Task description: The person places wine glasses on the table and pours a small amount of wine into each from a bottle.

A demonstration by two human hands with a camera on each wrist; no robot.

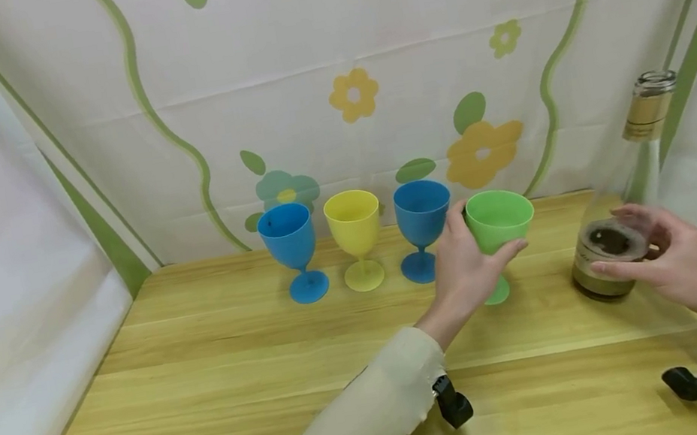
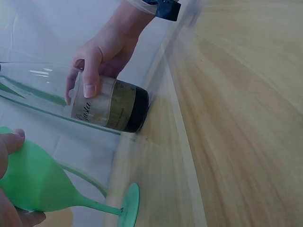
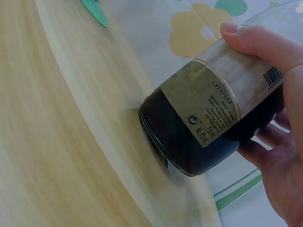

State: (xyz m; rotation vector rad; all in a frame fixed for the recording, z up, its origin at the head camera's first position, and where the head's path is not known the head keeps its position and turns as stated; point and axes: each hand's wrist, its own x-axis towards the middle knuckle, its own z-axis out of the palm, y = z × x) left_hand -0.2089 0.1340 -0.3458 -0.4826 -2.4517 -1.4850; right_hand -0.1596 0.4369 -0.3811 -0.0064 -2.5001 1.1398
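Observation:
My left hand [image 1: 465,260] grips the bowl of a green plastic goblet [image 1: 501,218], thumb on the near side and fingers around the far side. In the left wrist view the stem and round foot of this goblet [image 2: 40,179] show, the foot at or just above the table. My right hand [image 1: 676,257] holds a clear glass wine bottle [image 1: 610,267] around its labelled lower body. Dark liquid fills the bottom of the bottle [image 3: 184,127], whose mouth has no stopper. Its base is at the tabletop; whether it fully touches, I cannot tell.
Left of the green goblet stand a blue goblet [image 1: 422,209], a yellow goblet [image 1: 354,224] and another blue goblet [image 1: 288,234] in a row, upright. Behind them hangs a white flowered cloth [image 1: 267,48]. The wooden table [image 1: 212,391] runs back to the cloth.

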